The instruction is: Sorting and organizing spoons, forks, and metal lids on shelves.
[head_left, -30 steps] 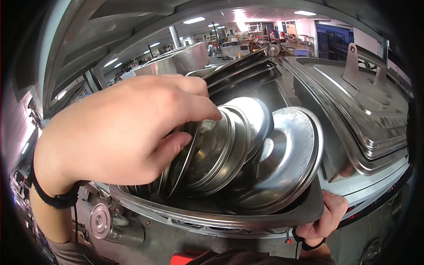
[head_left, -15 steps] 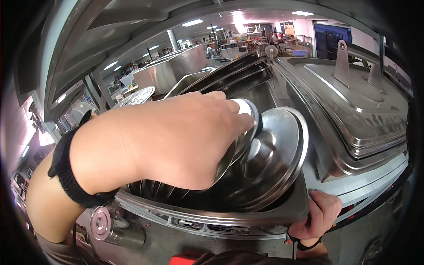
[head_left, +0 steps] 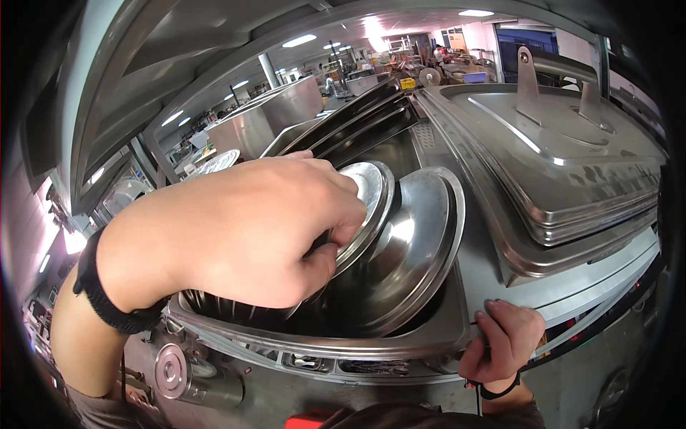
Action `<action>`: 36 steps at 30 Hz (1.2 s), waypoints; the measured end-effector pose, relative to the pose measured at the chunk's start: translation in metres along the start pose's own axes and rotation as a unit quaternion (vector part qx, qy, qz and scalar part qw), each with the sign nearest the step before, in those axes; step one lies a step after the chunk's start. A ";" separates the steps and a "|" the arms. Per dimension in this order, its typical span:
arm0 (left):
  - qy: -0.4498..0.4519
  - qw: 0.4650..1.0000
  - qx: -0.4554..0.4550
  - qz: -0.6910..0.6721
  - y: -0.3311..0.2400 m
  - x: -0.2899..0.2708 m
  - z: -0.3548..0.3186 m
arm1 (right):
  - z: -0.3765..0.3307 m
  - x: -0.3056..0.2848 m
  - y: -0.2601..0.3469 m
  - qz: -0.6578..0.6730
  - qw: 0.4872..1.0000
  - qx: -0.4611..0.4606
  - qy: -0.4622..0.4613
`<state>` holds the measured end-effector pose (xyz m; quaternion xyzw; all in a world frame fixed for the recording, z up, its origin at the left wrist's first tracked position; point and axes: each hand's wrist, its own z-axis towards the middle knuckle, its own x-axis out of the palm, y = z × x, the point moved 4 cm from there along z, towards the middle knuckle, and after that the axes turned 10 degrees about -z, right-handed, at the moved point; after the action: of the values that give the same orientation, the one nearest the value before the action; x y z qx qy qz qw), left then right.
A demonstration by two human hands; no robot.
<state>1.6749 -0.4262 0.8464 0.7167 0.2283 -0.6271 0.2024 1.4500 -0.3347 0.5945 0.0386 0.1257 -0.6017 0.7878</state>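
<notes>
Several round metal lids (head_left: 421,250) lean on edge in a deep rectangular steel pan (head_left: 343,347). My left hand (head_left: 286,222) reaches across the pan from the left, its thumb and index finger closed at the rim of a smaller shiny lid (head_left: 371,186). The back of this hand hides its other fingers and the lids under it. At the pan's near right corner, my right hand (head_left: 504,339) is closed with curled fingers against the rim. Black bands circle both wrists.
Right of the pan stands a stack of rectangular steel pans under a handled lid (head_left: 572,150). Dark rectangular pans (head_left: 364,121) slant at the back. A shelf (head_left: 200,43) hangs overhead. Below are a lidded metal container (head_left: 193,375) and trays of utensils (head_left: 371,367).
My left hand has drawn back leftward, baring more of the smaller lid's face. My right hand's fingers have shifted at the pan corner. The whole view has swung slightly.
</notes>
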 end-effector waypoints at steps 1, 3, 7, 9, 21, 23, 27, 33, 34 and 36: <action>0.000 1.000 0.002 -0.008 -0.002 -0.002 0.001 | 0.000 0.000 0.000 0.005 1.000 0.002 0.001; 0.001 1.000 -0.010 -0.015 -0.005 -0.003 0.003 | 0.001 0.000 0.000 -0.001 1.000 -0.001 -0.001; 0.020 0.999 -0.051 0.001 -0.002 0.001 0.016 | 0.001 0.000 0.000 -0.002 1.000 0.001 0.002; 0.025 0.999 -0.027 0.009 0.000 0.000 0.024 | -0.001 0.000 -0.001 0.003 1.000 -0.003 0.005; -0.011 0.996 0.075 0.037 -0.001 0.004 0.038 | -0.010 0.000 0.000 -0.006 1.000 0.007 0.017; 0.003 0.997 0.048 0.067 -0.001 0.004 0.034 | -0.011 0.000 0.000 -0.009 1.000 0.006 0.019; -0.020 0.996 0.038 0.072 -0.004 -0.003 0.026 | -0.011 -0.001 0.001 -0.009 1.000 0.008 0.024; -0.016 0.995 -0.002 0.101 0.001 -0.017 0.010 | -0.010 -0.001 0.001 -0.011 1.000 0.004 0.029; -0.014 0.996 -0.020 0.090 0.003 -0.017 0.008 | -0.009 -0.001 0.000 -0.011 1.000 0.001 0.028; -0.010 0.997 0.001 0.082 0.003 -0.014 0.010 | -0.008 -0.002 0.000 -0.004 1.000 -0.004 0.028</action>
<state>1.6670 -0.4350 0.8592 0.7266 0.1666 -0.6159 0.2548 1.4480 -0.3316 0.5875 0.0515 0.1501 -0.6033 0.7815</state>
